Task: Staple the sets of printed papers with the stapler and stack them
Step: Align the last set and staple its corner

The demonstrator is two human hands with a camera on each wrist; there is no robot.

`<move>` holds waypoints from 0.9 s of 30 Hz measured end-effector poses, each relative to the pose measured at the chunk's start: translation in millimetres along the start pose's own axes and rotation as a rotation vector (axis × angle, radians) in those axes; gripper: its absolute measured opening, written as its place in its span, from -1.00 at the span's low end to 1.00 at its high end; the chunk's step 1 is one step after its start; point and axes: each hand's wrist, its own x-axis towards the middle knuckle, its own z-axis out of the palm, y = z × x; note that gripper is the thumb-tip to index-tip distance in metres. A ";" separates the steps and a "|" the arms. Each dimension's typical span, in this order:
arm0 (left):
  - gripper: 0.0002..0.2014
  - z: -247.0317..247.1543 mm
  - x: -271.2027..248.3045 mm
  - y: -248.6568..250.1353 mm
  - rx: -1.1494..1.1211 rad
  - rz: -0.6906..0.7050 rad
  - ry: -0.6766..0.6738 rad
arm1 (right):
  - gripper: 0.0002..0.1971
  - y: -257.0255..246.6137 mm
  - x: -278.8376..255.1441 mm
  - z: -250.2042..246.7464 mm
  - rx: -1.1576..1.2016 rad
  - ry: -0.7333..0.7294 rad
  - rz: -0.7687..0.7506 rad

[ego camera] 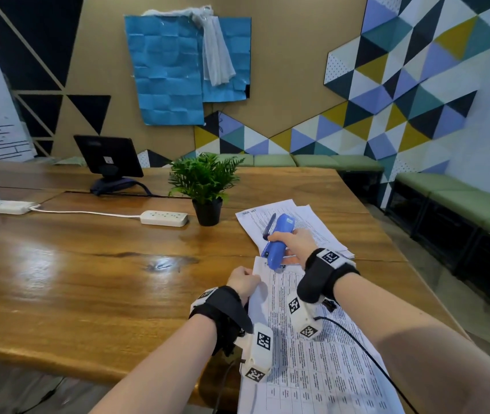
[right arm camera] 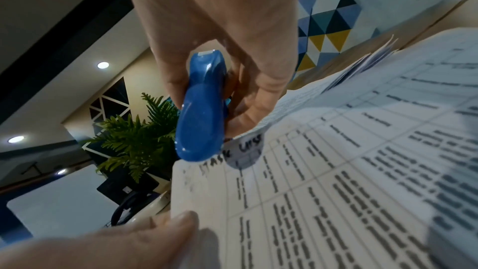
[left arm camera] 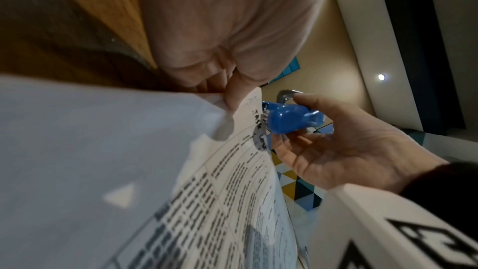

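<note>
My right hand (ego camera: 290, 245) grips a blue stapler (ego camera: 276, 243) held at the top edge of a set of printed papers (ego camera: 306, 348), near its left corner. In the right wrist view the stapler (right arm camera: 200, 114) points down at the heading of the printed papers (right arm camera: 336, 181). My left hand (ego camera: 243, 282) pinches the set's top left corner and lifts it off the table; the left wrist view shows its thumb (left arm camera: 236, 93) on the paper (left arm camera: 129, 171) beside the stapler (left arm camera: 289, 118). A stack of other printed papers (ego camera: 303, 222) lies behind on the wooden table (ego camera: 88, 279).
A potted fern (ego camera: 206, 186) stands just left of the far papers. Two white power strips (ego camera: 164, 218) with cables lie further left, and a black tablet on a stand (ego camera: 109, 158) is at the back. The table's right edge runs close to the papers; green benches line the wall.
</note>
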 end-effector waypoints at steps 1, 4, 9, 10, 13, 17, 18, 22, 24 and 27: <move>-0.81 0.1 -1.5 0.9 -0.002 0.000 -0.004 | -0.72 0.0 -0.7 2.2 -0.007 0.005 0.000; -0.80 -1.8 -4.6 3.5 0.020 0.011 -0.007 | -0.49 -0.1 -2.0 8.5 -0.016 0.022 -0.016; -0.81 -1.8 -10.6 4.7 0.051 0.043 -0.007 | -0.80 -1.9 -9.3 15.0 -0.065 0.025 0.014; -0.80 -0.8 -12.5 5.7 0.060 0.052 -0.001 | -0.73 -2.0 -8.6 16.7 -0.064 0.047 0.018; -0.80 1.7 -19.1 10.7 0.062 0.081 0.021 | -0.66 -1.6 -4.2 22.8 -0.084 0.133 -0.001; -0.78 3.0 -21.7 13.6 0.084 0.101 0.061 | -0.53 -2.0 -2.1 26.6 -0.150 0.175 -0.027; -0.80 3.4 -21.8 14.1 0.086 0.097 0.053 | -0.53 -1.8 -2.0 27.2 -0.171 0.175 -0.029; -0.77 3.2 -26.4 16.5 0.067 0.089 0.012 | -0.52 -2.1 -2.1 29.0 -0.211 0.180 -0.047; -0.77 2.7 -28.9 18.3 0.059 0.093 0.001 | -0.53 -3.6 -4.6 29.6 -0.227 0.184 -0.055; -0.75 2.1 -29.1 18.3 0.050 0.094 -0.002 | -0.55 -5.0 -4.8 29.5 -0.232 0.178 -0.061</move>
